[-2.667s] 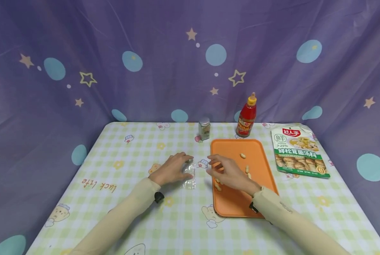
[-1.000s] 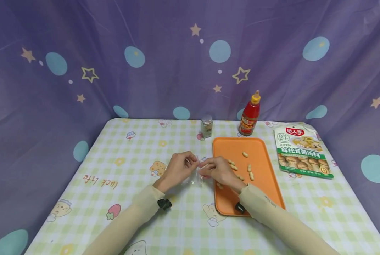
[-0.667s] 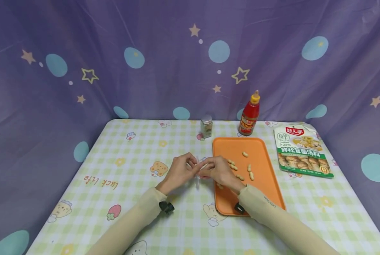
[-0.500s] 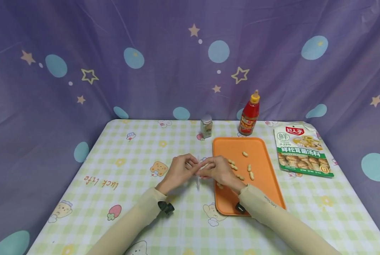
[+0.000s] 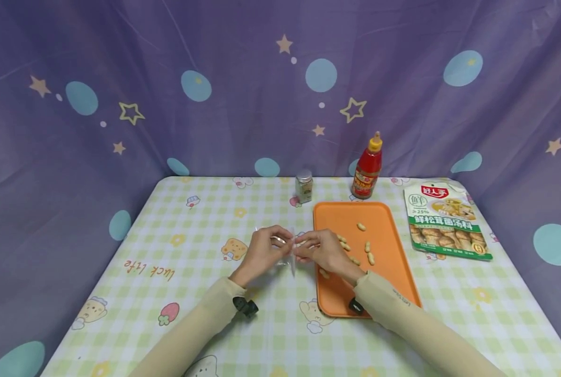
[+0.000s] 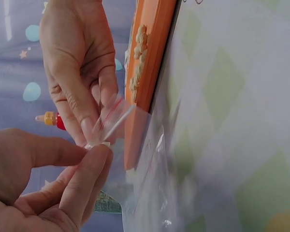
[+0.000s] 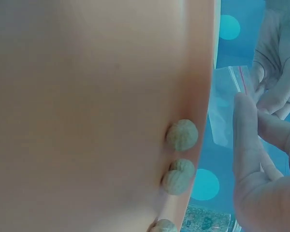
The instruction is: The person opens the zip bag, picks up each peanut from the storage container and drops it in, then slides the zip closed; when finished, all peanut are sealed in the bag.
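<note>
A small clear zip-lock bag [image 6: 152,188] with a red line along its mouth is held just left of the orange tray [image 5: 362,301]. My left hand [image 5: 264,254] pinches the bag's top edge between thumb and fingers. Close beside it, my right hand [image 5: 327,251] pinches the same edge; its fingertips nearly meet the left ones in the left wrist view. The bag's body hangs down below the fingers, and I see nothing inside it. Several peanuts [image 7: 182,135] in their shells lie on the tray, under and beyond my right hand.
A small spice jar [image 5: 304,187] with a metal lid stands at the back of the checked tablecloth [image 5: 205,283]. Right of it is a red sauce bottle [image 5: 366,170] with a yellow cap. A green and white food pouch [image 5: 445,220] lies at the far right.
The bag lay on the table by my left hand, with both hands loose and apart. Both hands have since come together and pinched its mouth; the fingertips have lately drawn slightly apart.
</note>
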Motion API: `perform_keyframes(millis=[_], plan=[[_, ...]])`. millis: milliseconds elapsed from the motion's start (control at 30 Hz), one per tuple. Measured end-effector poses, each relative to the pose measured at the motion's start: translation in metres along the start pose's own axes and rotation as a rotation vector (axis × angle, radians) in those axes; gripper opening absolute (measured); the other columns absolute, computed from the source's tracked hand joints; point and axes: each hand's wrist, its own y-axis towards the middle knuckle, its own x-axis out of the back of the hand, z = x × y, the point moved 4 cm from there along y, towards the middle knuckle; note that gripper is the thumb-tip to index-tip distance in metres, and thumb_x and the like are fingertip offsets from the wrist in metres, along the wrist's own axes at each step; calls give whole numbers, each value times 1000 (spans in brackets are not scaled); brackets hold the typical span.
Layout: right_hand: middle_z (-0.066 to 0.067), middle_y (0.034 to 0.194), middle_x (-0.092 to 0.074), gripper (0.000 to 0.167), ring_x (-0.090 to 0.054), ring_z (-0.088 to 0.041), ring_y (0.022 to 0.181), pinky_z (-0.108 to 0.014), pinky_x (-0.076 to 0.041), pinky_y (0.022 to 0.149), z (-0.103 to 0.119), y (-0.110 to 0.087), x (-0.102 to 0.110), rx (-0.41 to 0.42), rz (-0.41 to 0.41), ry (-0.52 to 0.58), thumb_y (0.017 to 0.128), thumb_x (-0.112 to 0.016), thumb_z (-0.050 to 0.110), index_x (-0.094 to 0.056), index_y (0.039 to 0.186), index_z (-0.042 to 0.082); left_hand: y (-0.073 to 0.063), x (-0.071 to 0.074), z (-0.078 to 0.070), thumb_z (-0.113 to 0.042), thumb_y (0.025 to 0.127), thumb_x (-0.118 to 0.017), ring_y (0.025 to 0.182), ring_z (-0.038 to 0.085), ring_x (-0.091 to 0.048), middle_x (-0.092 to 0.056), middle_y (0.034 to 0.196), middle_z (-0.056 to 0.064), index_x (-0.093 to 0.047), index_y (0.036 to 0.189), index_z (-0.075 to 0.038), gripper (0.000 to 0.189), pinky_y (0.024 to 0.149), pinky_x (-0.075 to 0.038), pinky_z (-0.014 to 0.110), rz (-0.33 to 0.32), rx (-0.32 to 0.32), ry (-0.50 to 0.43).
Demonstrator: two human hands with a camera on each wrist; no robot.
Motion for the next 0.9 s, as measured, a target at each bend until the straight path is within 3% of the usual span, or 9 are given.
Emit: perform_keyframes(millis=[67, 233, 333, 433, 500, 600, 700, 900], plan=[[-14, 94, -81, 28, -79, -29, 81, -38, -64, 72, 1, 0, 0, -1, -7, -16, 94, -78, 13, -77, 120, 4, 0, 0, -1, -3, 96, -72, 85, 27, -79, -77, 102, 17, -76, 109, -1, 14, 70, -61, 25, -4, -4, 2], [-11, 92, -81, 26, -79, -30, 79, -30, -53, 49, 3, -1, 2, 6, -20, -49, 95, -77, 13, -77, 120, 6, -1, 1, -2, -2, 95, -72, 82, 25, -78, -78, 99, 16, -77, 111, -1, 17, 68, -60, 25, -24, -14, 35], [-14, 92, -80, 24, -79, -29, 78, -34, -58, 53, 5, -1, 3, 27, -22, -53, 96, -74, 8, -77, 119, 4, 0, 2, -2, -2, 95, -72, 80, 23, -77, -78, 97, 14, -78, 111, -3, 18, 69, -60, 26, -34, -26, 67], [-18, 93, -79, 23, -79, -27, 79, -40, -64, 72, 5, 0, 4, 45, -15, -44, 96, -71, 3, -77, 119, 0, 0, 4, -1, -2, 95, -71, 80, 21, -76, -78, 97, 11, -79, 111, -5, 19, 69, -59, 27, -39, -41, 102], [-16, 92, -79, 23, -79, -25, 78, -38, -64, 72, 4, 0, 6, 31, -18, -55, 96, -71, 3, -78, 118, 2, 0, 6, 1, -1, 95, -71, 80, 20, -76, -78, 97, 11, -80, 111, -5, 19, 69, -59, 26, -37, -50, 114], [-11, 89, -80, 23, -79, -25, 78, -30, -58, 56, 2, 0, 10, -12, -29, -76, 96, -72, 6, -79, 118, 6, -1, 9, 3, -1, 94, -70, 80, 20, -75, -78, 96, 10, -80, 109, -4, 19, 68, -59, 26, -33, -48, 123], [-9, 87, -80, 22, -79, -23, 77, -27, -54, 53, 1, 1, 14, -35, -42, -85, 97, -71, 7, -80, 117, 6, -2, 13, 5, -2, 93, -70, 80, 20, -75, -78, 96, 9, -81, 108, -4, 19, 70, -59, 27, -39, -42, 143], [-14, 87, -79, 19, -78, -21, 76, -34, -63, 70, -1, 2, 18, -45, -56, -34, 96, -70, 3, -79, 113, 0, -4, 20, 7, -3, 91, -71, 80, 19, -74, -80, 99, 9, -82, 106, -6, 19, 71, -59, 29, -60, -16, 172]])
